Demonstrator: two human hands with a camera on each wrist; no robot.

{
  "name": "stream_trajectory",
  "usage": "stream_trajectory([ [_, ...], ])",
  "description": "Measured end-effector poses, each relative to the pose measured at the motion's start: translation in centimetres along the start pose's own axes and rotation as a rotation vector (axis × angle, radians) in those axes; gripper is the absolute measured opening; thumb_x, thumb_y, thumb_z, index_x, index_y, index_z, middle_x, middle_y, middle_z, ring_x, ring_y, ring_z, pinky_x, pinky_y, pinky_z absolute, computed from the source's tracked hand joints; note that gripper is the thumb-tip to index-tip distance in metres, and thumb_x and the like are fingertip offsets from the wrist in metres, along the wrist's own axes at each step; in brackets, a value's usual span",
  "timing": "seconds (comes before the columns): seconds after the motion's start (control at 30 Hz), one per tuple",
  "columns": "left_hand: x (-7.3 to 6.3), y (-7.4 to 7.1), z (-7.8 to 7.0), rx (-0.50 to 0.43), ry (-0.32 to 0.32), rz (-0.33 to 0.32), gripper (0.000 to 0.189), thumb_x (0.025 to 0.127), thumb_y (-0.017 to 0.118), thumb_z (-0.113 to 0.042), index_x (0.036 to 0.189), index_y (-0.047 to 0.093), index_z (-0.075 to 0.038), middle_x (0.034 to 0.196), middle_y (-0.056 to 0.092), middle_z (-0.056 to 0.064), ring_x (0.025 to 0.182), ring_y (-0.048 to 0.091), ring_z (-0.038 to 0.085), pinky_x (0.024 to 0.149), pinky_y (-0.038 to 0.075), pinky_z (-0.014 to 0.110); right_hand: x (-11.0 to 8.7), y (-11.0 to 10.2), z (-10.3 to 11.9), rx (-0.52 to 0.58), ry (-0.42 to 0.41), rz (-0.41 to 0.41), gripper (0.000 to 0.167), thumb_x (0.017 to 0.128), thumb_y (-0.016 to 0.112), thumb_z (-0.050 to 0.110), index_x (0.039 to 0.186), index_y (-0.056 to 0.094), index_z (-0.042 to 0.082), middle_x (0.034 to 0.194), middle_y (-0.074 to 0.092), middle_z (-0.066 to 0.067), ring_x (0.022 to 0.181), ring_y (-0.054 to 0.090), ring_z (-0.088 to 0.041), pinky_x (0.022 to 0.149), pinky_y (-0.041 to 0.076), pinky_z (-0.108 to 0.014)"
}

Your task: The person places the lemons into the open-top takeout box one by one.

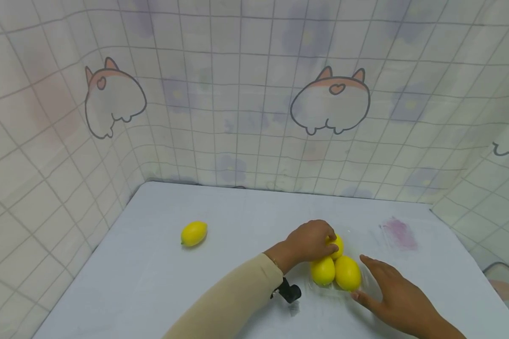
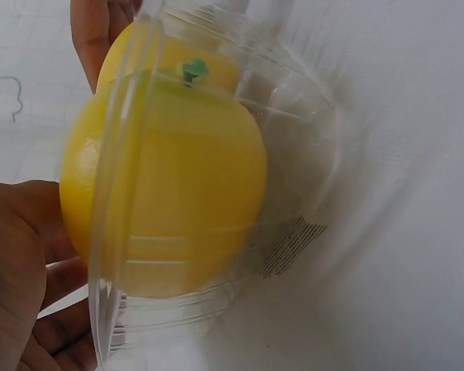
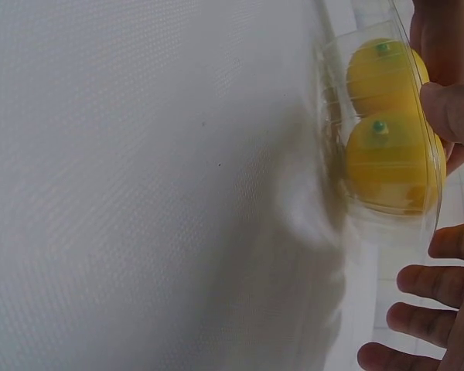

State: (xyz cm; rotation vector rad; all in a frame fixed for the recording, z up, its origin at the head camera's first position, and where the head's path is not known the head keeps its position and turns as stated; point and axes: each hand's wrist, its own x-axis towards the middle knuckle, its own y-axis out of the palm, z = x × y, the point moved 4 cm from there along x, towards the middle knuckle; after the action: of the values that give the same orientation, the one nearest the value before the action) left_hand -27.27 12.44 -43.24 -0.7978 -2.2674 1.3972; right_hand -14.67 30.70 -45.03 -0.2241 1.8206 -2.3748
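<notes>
My left hand (image 1: 311, 241) reaches over a clear plastic container (image 2: 294, 139) and grips a yellow lemon (image 1: 338, 246) at its far side, thumb and fingers around it. Two more lemons, a left one (image 1: 322, 271) and a right one (image 1: 348, 273), sit in the container nearer to me, side by side. To the right of them, my right hand (image 1: 400, 301) is spread with thumb and fingers apart, thumb tip close to the container's rim. In the right wrist view, the thumb (image 3: 448, 108) overlaps the rim and the other fingers are extended.
A single lemon (image 1: 193, 234) lies on the white table (image 1: 152, 282), left of the container. Behind the container at the right is a pinkish patch (image 1: 399, 234). A black wrist device (image 1: 289, 291) hangs under my left sleeve. Patterned curtains (image 1: 254, 94) surround the table.
</notes>
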Motion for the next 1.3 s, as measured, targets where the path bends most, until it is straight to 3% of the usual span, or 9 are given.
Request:
stream_trajectory([
  [0.37, -1.1, -0.8, 0.9, -0.001, 0.068, -0.008, 0.034, 0.101, 0.064, -0.043, 0.129, 0.071, -0.025, 0.133, 0.063, -0.014, 0.129, 0.054, 0.006, 0.111, 0.042, 0.026, 0.0, 0.1, -0.1, -0.018, 0.015, 0.019, 0.099, 0.085, 0.056, 0.081, 0.154, 0.044, 0.012, 0.148, 0.051, -0.018, 0.129, 0.053, -0.042, 0.087, 0.054, -0.066],
  [0.67, -3.9, -3.7, 3.4, -0.019, 0.147, -0.044, 0.037, 0.102, 0.065, -0.037, 0.136, 0.066, -0.023, 0.139, 0.060, -0.011, 0.133, 0.051, 0.009, 0.113, 0.041, 0.029, 0.0, 0.0, -0.1, -0.019, 0.018, 0.014, 0.098, 0.085, 0.056, 0.081, 0.154, 0.044, 0.012, 0.148, 0.051, -0.019, 0.128, 0.053, -0.043, 0.087, 0.053, -0.067],
  [1.0, -8.2, -6.6, 7.4, -0.018, 0.088, -0.099, 0.041, 0.101, 0.065, -0.035, 0.138, 0.063, -0.018, 0.144, 0.058, -0.004, 0.138, 0.048, 0.016, 0.115, 0.039, 0.037, 0.0, 0.0, 0.3, -0.022, 0.017, 0.015, 0.099, 0.085, 0.056, 0.081, 0.154, 0.044, 0.011, 0.148, 0.051, -0.019, 0.130, 0.051, -0.043, 0.089, 0.051, -0.067],
  [1.3, -11.7, -8.1, 10.9, -0.028, 0.064, -0.167, 0.039, 0.101, 0.067, -0.032, 0.136, 0.064, -0.015, 0.141, 0.060, -0.003, 0.136, 0.050, 0.018, 0.115, 0.039, 0.040, 0.1, 0.0, 0.5, -0.023, 0.037, 0.056, 0.101, 0.085, 0.055, 0.082, 0.155, 0.042, 0.009, 0.148, 0.050, -0.022, 0.131, 0.050, -0.044, 0.089, 0.051, -0.068],
])
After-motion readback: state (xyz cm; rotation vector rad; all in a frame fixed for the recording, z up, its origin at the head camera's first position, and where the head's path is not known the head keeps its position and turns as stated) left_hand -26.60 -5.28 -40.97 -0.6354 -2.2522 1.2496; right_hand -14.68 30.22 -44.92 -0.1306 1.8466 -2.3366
